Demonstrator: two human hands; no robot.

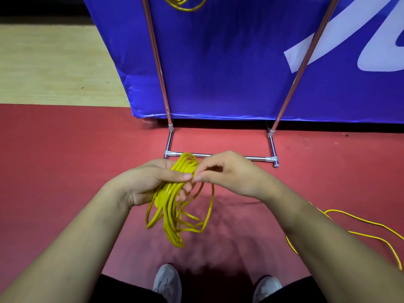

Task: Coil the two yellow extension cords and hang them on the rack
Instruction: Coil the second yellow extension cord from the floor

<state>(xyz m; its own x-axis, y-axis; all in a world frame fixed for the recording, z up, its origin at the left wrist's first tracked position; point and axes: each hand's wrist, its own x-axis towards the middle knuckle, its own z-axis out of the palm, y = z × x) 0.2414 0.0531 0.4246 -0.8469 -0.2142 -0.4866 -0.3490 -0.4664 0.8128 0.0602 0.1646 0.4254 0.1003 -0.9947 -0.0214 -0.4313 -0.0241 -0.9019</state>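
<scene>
A bundle of yellow cord loops (175, 206) is gripped in the left hand (150, 182), whose fingers are curled around the gathered top of the coil while the loops hang down below the palm, clear of the red floor (65, 171). The right hand (227, 173) is held just beside the left, its thumb and forefinger pinched together on a strand at the top of the bundle, the other fingers loosely bent. The uncoiled remainder of the same cord (358, 232) is seen trailing across the floor at the lower right, passing behind the right forearm. A metal rack (218, 155) is stood directly ahead, its base bar lying on the floor just beyond the hands and its two uprights rising against a blue banner (218, 62) with white lettering. At the top edge of the view a second coiled yellow cord (183, 3) is partly shown between the uprights; what it hangs from is cut off. Two grey shoes (167, 283) are visible at the bottom.
</scene>
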